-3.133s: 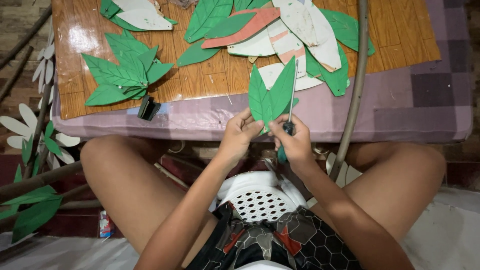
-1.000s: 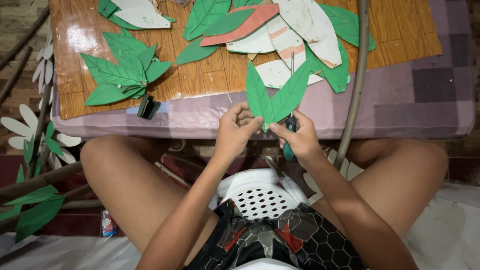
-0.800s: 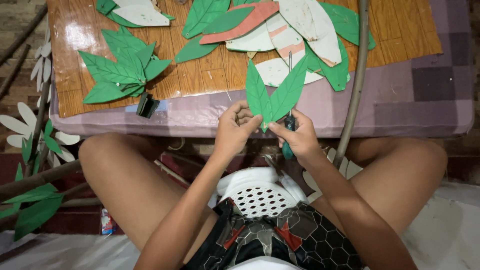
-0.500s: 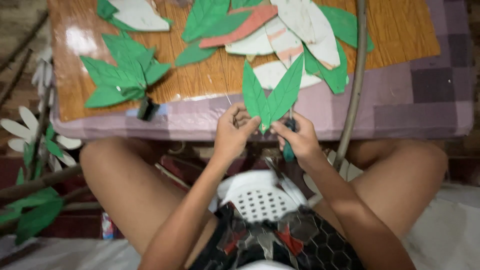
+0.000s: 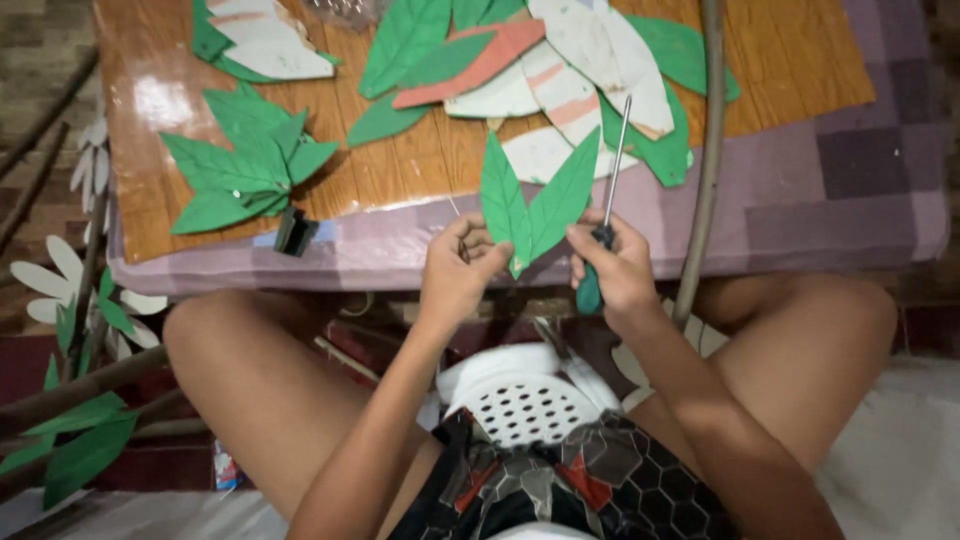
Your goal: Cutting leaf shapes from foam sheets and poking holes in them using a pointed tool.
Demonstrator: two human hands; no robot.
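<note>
Two green cut-out leaves [image 5: 530,205], joined at their bases in a V, are held up in front of the table edge. My left hand [image 5: 455,275] pinches their base from the left. My right hand [image 5: 615,270] touches the right leaf's base and also grips a screwdriver [image 5: 603,215] with a teal handle, its metal shaft pointing up and away over the table. Both hands hover above my lap, just short of the purple cloth [image 5: 780,200].
The wooden tabletop [image 5: 420,160] carries a bundle of green leaves [image 5: 240,170] at left and a pile of green, white and reddish leaf cut-outs [image 5: 560,70] at the back. A small black object [image 5: 293,230] lies on the cloth. A thin pole [image 5: 705,160] rises at right. Branches with leaves [image 5: 70,330] lie at left.
The pair of leaves and both hands have stayed near the table edge, shifting slightly; the screwdriver shaft now stands clear to the right of the leaves.
</note>
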